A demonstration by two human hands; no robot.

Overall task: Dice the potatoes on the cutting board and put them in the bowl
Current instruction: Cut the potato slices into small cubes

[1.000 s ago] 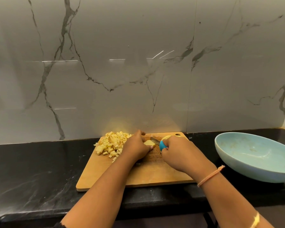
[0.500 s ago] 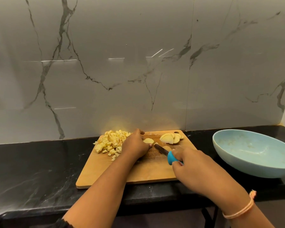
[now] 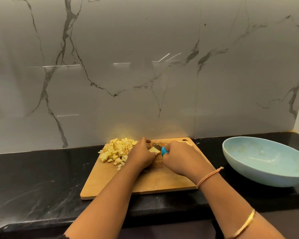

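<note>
head view, nearest first: both forearms reach in over the dark surface (image 3: 41, 178) onto the cutting board (image 3: 162, 185). the left hand (image 3: 141, 155) curls down over a pale potato piece (image 3: 154, 149), pinning it, and the right hand (image 3: 181, 157) is wrapped round the knife (image 3: 164, 150) (blue handle), blade angled toward that piece. cut potato looks firm but wet, likely slippery, so it wants holding from above, fingertips tucked. beyond lies the diced pile (image 3: 117, 150); the bowl (image 3: 266, 171) sits well apart, rightward.
</note>
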